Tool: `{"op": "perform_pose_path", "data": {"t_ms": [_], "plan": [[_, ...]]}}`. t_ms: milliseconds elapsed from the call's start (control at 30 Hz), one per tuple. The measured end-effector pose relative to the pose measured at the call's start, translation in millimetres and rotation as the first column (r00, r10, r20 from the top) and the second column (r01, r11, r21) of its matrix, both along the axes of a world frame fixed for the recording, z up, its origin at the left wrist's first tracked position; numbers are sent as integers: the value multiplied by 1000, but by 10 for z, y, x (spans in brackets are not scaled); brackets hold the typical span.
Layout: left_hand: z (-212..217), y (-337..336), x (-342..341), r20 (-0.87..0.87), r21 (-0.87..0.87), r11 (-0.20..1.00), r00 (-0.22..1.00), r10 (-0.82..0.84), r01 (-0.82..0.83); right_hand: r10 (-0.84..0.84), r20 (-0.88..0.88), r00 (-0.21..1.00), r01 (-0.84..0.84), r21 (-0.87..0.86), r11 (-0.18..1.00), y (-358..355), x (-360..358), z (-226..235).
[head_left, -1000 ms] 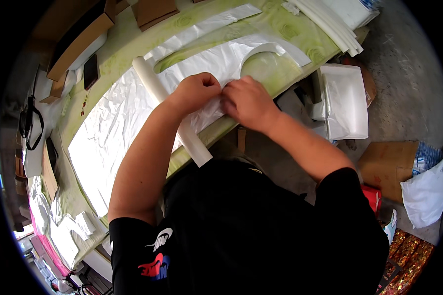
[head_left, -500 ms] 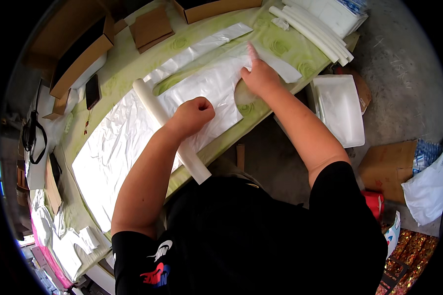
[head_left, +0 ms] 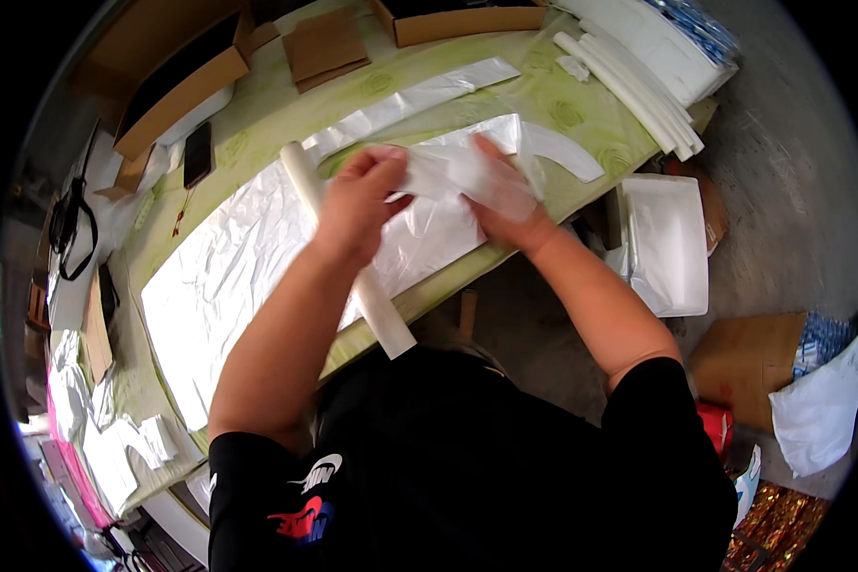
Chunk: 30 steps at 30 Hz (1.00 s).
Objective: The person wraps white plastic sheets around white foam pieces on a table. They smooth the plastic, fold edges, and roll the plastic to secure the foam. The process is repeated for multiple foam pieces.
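Bright, even daylight under a heavy fisheye frame.

Soft light falls from above, leaving only faint shadows under the forearms; the clear plastic sheet (head_left: pixel 257 276) on the green table (head_left: pixel 562 105) throws pale glare, and the white tray (head_left: pixel 672 243) is nearly washed out. The right hand (head_left: pixel 491 186) and left hand (head_left: pixel 357 205) are smeared by motion blur. Straight edges bow toward the black circular rim, where detail softens and colour fringes appear.

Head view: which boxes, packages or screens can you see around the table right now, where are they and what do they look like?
Open brown cardboard box: far left corner of table, long, dark inside.
Second open cardboard box: far edge, shallow, brown.
Phone: left on the green tablecloth, small black slab, screen dark.
Flat cardboard pieces: between the boxes, brown.
White foam tray: right, below table edge, rectangular.
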State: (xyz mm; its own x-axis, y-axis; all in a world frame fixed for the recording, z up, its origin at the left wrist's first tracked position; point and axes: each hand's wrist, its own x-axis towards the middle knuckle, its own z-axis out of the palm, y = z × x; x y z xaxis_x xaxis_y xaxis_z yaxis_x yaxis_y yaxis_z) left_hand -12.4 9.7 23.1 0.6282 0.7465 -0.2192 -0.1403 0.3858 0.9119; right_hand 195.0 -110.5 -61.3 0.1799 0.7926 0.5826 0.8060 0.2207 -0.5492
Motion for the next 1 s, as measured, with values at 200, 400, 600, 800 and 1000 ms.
{"op": "perform_pose_path", "data": {"t_ms": [200, 400, 600, 800, 1000], "plan": [[135, 469, -1677, -208, 91, 974, 953, 220, -205, -304, -885, 353, 321, -191, 928, -37, 553, 277], [-441, 603, -2784, -668, 324, 933, 660, 344, -159, -340, -756, 559, 293, -204, 934, -31, 505, 61], [-571, 403, -2324, -210, 962, 269, 532, 820, -36, -285, -604, 745, 309, -67, 949, -94, 360, 33], [-472, -161, -1492, -408, 849, 496, 821, 400, 180, 77, -38, 996, -71, 134, 988, -329, -756, 221], [-11, 418, -2242, -513, 858, 271, 745, 427, 436, 230, -157, 961, -215, 107, 971, -456, -1250, 247]]}}
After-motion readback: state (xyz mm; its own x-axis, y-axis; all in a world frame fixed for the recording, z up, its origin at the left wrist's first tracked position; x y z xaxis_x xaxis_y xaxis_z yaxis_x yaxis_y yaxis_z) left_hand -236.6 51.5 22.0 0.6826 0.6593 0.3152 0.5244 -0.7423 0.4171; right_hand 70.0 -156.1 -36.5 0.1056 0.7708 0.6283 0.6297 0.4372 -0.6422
